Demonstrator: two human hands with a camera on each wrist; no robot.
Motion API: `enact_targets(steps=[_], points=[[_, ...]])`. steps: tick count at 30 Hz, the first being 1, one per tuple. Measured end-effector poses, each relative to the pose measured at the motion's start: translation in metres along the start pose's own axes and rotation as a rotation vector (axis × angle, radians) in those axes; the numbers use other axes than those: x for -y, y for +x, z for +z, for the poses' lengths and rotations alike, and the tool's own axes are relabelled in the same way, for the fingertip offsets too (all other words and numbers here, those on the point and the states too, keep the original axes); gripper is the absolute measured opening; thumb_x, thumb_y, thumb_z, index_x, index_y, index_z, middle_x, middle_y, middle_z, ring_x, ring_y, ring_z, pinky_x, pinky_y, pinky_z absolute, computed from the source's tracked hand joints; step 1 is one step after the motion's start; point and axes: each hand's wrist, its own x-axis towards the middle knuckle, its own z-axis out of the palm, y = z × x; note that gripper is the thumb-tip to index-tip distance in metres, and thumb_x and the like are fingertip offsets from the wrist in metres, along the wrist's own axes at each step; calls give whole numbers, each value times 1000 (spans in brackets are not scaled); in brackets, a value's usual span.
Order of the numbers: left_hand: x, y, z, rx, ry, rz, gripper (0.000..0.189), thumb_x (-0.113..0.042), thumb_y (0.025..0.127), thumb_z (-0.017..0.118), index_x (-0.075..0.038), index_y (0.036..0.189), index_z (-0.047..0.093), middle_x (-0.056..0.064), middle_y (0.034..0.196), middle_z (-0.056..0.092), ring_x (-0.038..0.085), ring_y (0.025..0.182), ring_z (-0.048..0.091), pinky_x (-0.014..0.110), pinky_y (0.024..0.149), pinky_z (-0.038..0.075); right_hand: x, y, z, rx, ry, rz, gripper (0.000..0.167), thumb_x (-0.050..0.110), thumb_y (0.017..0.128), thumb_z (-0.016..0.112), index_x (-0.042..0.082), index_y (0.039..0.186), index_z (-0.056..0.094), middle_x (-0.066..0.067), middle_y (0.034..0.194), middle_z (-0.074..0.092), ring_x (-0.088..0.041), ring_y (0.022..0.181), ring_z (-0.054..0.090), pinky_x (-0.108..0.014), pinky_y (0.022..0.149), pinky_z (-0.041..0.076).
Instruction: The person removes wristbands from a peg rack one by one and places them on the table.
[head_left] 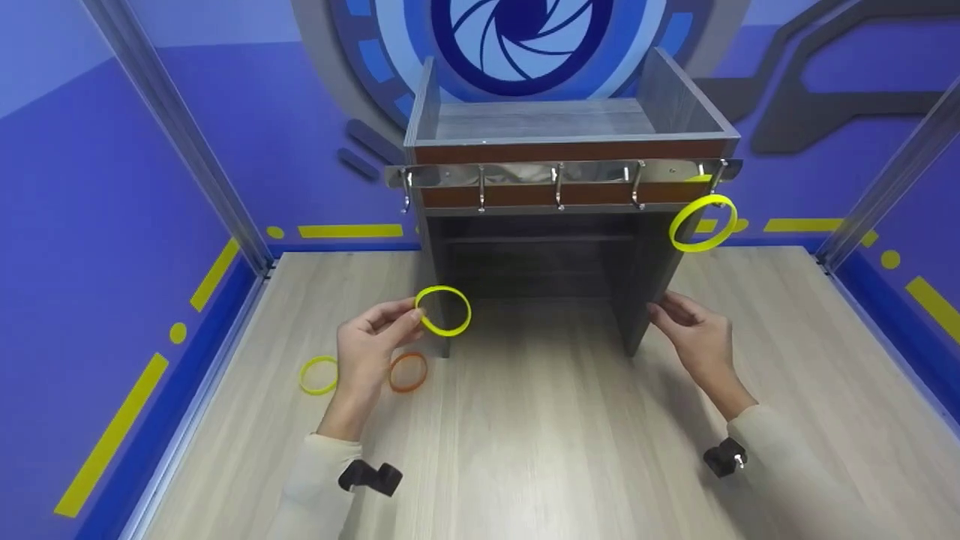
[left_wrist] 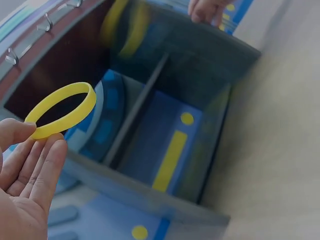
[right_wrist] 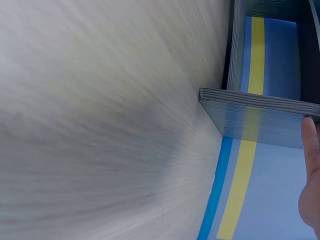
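Observation:
A yellow wristband (head_left: 443,310) is pinched between the thumb and fingers of my left hand (head_left: 367,341), in front of the shelf unit's left side panel. In the left wrist view the same wristband (left_wrist: 62,110) stands at my fingertips, and the other fingers extend below it. My right hand (head_left: 697,334) holds the front edge of the shelf unit's right side panel (head_left: 651,289). The right wrist view shows one finger (right_wrist: 311,145) on that edge; the rest is cut off. A second yellow wristband (head_left: 703,223) hangs at the rightmost hook (head_left: 718,176).
A grey wooden shelf unit (head_left: 570,120) stands at the back, with a metal hook rail (head_left: 517,175) across its front. On the wooden tabletop (head_left: 540,450), a yellow wristband (head_left: 319,375) and an orange wristband (head_left: 408,373) lie near my left forearm. Blue walls (head_left: 187,300) enclose the table.

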Motion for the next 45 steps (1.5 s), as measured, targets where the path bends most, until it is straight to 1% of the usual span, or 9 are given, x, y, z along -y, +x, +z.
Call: enact_targets(steps=[3, 9, 14, 17, 23, 29, 32, 39, 45], points=[[9, -2, -11, -7, 33, -25, 20, -5, 94, 82, 4, 111, 78, 17, 100, 78, 27, 88, 78, 41, 83, 66, 0, 0, -1, -2, -19, 12, 30, 3, 98, 77, -12, 124, 72, -27, 116, 74, 11, 90, 69, -9, 81, 56], [25, -9, -31, -25, 81, -77, 21, -3, 96, 79, 8, 113, 75, 19, 103, 78, 24, 88, 78, 37, 82, 66, -24, 7, -2, 9, -53, 39, 34, 8, 99, 77, -9, 128, 71, -24, 120, 74, 11, 92, 68, -8, 82, 55], [36, -14, -47, -63, 124, -122, 20, -3, 97, 78, 8, 114, 76, 18, 104, 78, 22, 88, 79, 40, 83, 66, -30, 9, -3, 17, -14, 42, 36, 11, 98, 78, -6, 130, 72, -22, 121, 74, 6, 94, 71, -11, 84, 57], [41, -17, -55, -84, 108, -149, 20, 0, 97, 77, 9, 114, 75, 20, 104, 78, 24, 88, 78, 43, 86, 65, -31, 10, -3, 10, -4, 43, 35, 12, 98, 79, -4, 129, 73, -19, 120, 75, 5, 94, 72, -11, 83, 58], [51, -23, -73, -113, 90, -196, 25, 1, 97, 75, 14, 119, 71, 21, 105, 76, 22, 88, 77, 37, 84, 65, -26, 7, -2, 0, -4, 38, 33, 7, 98, 78, -6, 128, 73, -21, 120, 75, 8, 93, 71, -11, 83, 57], [58, -32, -99, -133, 117, -233, 31, -3, 98, 77, 12, 124, 70, 16, 109, 76, 19, 91, 77, 33, 86, 65, -2, -1, -1, 22, 33, 23, 34, 3, 98, 77, -12, 127, 70, -28, 120, 73, 7, 93, 71, -11, 83, 58], [63, -35, -112, -157, 117, -254, 33, -3, 98, 78, 12, 126, 70, 14, 110, 77, 18, 91, 77, 33, 86, 65, 2, -2, -1, 29, 51, 17, 34, 3, 98, 76, -14, 127, 69, -29, 120, 72, 6, 94, 72, -12, 83, 58], [70, -38, -141, -205, 137, -303, 34, -2, 97, 77, 13, 127, 69, 11, 104, 79, 16, 86, 78, 32, 86, 65, -23, 5, 0, -6, 7, 24, 32, 3, 97, 78, -9, 126, 72, -25, 119, 74, 10, 92, 70, -11, 82, 57], [74, -41, -161, -239, 113, -387, 34, -1, 97, 77, 13, 127, 69, 8, 95, 80, 15, 82, 78, 31, 85, 65, -33, 7, -1, -16, -1, 7, 32, 9, 96, 81, -2, 125, 76, -18, 117, 76, 9, 92, 71, -10, 81, 57]])
